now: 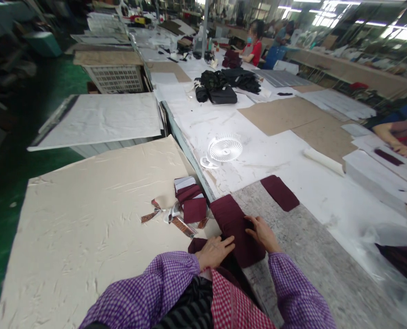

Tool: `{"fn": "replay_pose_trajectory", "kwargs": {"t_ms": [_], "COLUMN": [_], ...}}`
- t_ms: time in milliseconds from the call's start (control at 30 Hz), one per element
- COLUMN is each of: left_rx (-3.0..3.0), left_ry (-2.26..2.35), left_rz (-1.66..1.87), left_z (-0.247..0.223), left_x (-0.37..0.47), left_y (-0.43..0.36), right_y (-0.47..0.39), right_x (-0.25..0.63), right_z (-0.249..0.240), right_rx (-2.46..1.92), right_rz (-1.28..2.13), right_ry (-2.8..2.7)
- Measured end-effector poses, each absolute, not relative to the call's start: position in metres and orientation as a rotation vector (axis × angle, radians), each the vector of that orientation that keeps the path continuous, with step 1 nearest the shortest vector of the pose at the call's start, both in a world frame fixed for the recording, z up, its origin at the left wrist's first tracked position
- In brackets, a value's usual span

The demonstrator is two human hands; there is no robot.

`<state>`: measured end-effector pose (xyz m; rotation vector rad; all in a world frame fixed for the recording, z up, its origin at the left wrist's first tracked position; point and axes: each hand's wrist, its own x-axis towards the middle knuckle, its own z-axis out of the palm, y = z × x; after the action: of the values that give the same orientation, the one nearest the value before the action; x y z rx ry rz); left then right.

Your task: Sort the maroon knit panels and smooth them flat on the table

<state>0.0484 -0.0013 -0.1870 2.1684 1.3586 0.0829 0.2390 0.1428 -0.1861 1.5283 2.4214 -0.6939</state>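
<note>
Both hands rest flat on smooth rectangular maroon fabric.

Purple-and-white gingham sleeves worn on both arms, buttoned at cuffs. Red-and-white checked apron seen at front, over black striped garment. Left hand, right hand bare, ungloved.

A dark maroon fabric piece lay flat at lower centre, straddling the grey and cream tabletops.
</note>
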Motion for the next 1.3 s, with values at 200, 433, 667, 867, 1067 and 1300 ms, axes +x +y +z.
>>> {"fn": "replay_pose_trajectory", "kwargs": {"t_ms": [200, 433, 667, 867, 1067, 1300], "left_rx": [2.181, 2.18, 2.191, 2.213, 2.193, 2.163], "left_ry": [1.377, 1.379, 1.374, 1.36, 1.362, 1.355], "left_rz": [0.102, 0.116, 0.113, 0.054, 0.025, 0.038], "left_z": [-0.184, -0.187, -0.189, -0.186, -0.183, -0.187], "left_x": [0.049, 0.05, 0.05, 0.049, 0.048, 0.049], "left_y": [-0.002, -0.002, -0.003, -0.002, -0.002, -0.002], "right_y": [0.163, 0.168, 0.167, 0.168, 0.165, 0.161], "right_x": [0.232, 0.228, 0.227, 0.225, 0.227, 0.222], "right_z": [-0.194, -0.186, -0.184, -0.184, -0.185, -0.178], "right_rx": [1.432, 1.262, 1.232, 1.223, 1.208, 1.13], "right_rz": [-0.685, -0.625, -0.607, -0.621, -0.63, -0.667], "right_ry": [2.402, 2.474, 2.529, 2.489, 2.508, 2.621]}}
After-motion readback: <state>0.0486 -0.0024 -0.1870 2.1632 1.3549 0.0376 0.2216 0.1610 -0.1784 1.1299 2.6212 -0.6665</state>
